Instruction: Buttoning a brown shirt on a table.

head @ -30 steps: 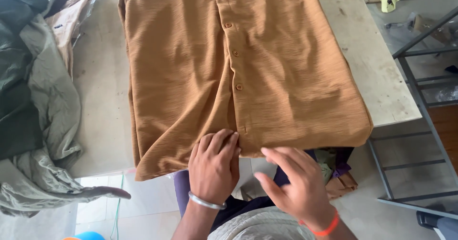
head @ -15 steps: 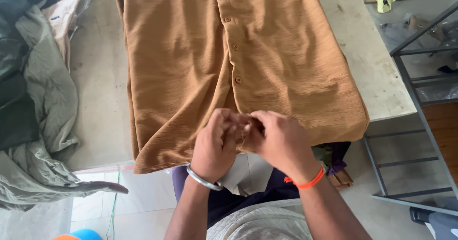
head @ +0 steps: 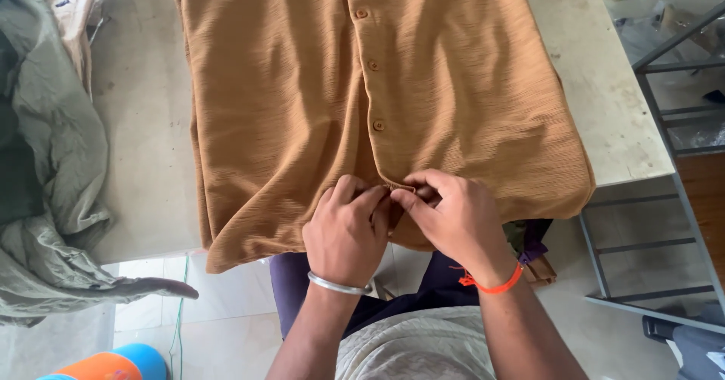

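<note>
A brown button-front shirt [head: 317, 93] lies spread on a pale table [head: 143, 138], its hem hanging over the near edge. My left hand [head: 347, 233], with a silver bangle on the wrist, pinches the button strip near the hem. My right hand [head: 453, 218], wearing an orange thread at the wrist, pinches the same strip from the other side, fingertips touching the left hand's. Three buttons [head: 374, 65] show in a line above my hands.
Crumpled grey-green and dark garments [head: 45, 169] are piled at the table's left. A grey metal rack [head: 664, 191] stands to the right of the table. A blue and orange object [head: 113, 363] lies on the tiled floor at lower left.
Both hands came together on the shirt's button strip near the hem; a second ago the right hand hovered open below the hem and the left lay flat on the cloth.
</note>
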